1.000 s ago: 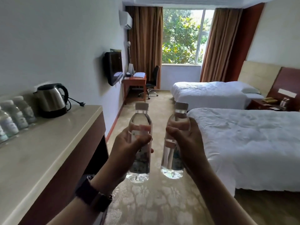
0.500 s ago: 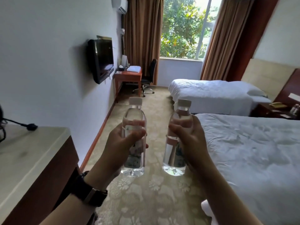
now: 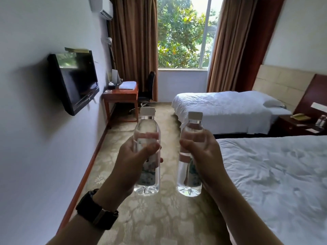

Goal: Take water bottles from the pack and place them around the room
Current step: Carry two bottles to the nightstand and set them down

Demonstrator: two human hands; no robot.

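Clear plastic water bottles, upright over the carpet point(image 3: 150, 218): left hand point(image 3: 131, 161) grips left bottle point(image 3: 147, 152), right hand point(image 3: 203, 152) grips right bottle point(image 3: 189, 167).

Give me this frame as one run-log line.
left hand: grips left bottle | right hand: grips right bottle | both upright, capped, apart | placed: none

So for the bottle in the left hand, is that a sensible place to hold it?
Probably yes. The left hand wraps the left bottle around its straight middle, coming from the left side. The bottle is upright, cap on top and base free, so it could be set down without regripping. The narrower neck would give less hold.
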